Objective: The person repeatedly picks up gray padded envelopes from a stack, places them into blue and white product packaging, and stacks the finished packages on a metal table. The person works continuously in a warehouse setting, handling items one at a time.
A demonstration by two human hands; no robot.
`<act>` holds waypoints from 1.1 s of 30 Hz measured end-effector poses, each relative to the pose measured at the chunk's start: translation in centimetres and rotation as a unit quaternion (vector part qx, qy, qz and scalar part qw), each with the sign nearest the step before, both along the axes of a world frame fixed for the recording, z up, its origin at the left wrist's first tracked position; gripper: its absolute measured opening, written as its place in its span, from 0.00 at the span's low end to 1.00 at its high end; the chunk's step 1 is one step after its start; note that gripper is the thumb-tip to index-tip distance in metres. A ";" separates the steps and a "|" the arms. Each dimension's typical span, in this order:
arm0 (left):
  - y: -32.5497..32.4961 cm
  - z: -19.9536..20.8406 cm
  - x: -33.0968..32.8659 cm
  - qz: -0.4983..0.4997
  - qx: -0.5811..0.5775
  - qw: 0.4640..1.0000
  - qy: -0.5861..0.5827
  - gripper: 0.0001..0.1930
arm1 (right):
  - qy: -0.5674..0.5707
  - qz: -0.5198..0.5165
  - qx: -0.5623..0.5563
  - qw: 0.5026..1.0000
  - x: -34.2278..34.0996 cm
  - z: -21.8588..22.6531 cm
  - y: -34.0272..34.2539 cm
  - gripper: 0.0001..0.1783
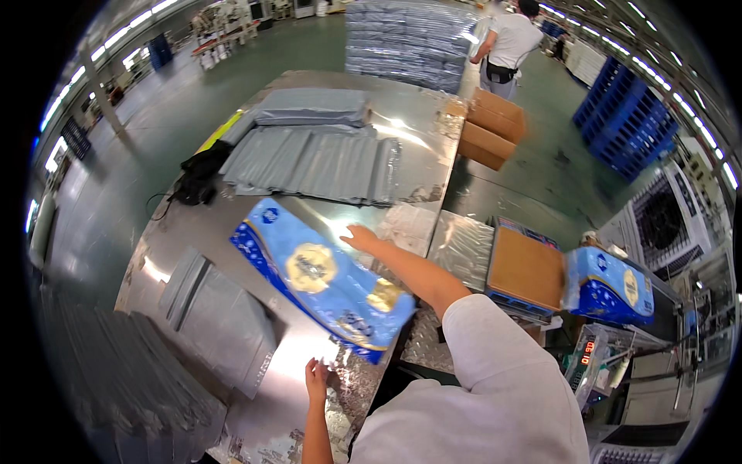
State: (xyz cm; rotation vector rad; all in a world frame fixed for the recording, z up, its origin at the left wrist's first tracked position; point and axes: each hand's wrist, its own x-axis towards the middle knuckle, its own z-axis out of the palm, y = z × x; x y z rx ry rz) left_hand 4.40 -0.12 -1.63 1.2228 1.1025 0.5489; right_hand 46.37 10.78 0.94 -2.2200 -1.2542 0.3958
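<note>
A long, soft blue plastic pack point(313, 267) with a cream-gold emblem lies slanted across the metal table point(185, 228). My right hand point(360, 238) reaches over to its far long edge, fingers apart; whether they touch the film I cannot tell. Nearer to me, my left hand point(315, 377) is over the bare metal just short of the pack's near end, its fingers loosely stretched and nothing seen in them. Left of the pack lies a small pile of flat grey plastic bags point(224, 325).
Grey bag stacks point(317, 162) cover the table's far part, beside a black cloth item point(201, 174). More grey bags point(131, 379) hang at the near left. To the right stand a cardboard-topped stack point(525, 267), another blue pack point(612, 286) and machinery. A person point(510, 46) stands beyond an open carton point(491, 127).
</note>
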 end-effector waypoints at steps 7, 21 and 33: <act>2.7 -9.3 5.4 0.059 -0.150 0.978 -0.131 0.27 | 0.533 -0.074 0.032 0.842 -9.4 -11.8 -11.4 0.32; 4.6 21.3 4.6 0.101 -0.007 0.994 -0.046 0.36 | 0.853 0.059 0.000 0.519 -13.8 9.6 -11.9 0.26; -8.3 20.2 -4.7 0.126 0.218 0.964 0.081 0.44 | 0.825 0.058 -0.124 0.548 -22.8 4.1 -15.9 0.26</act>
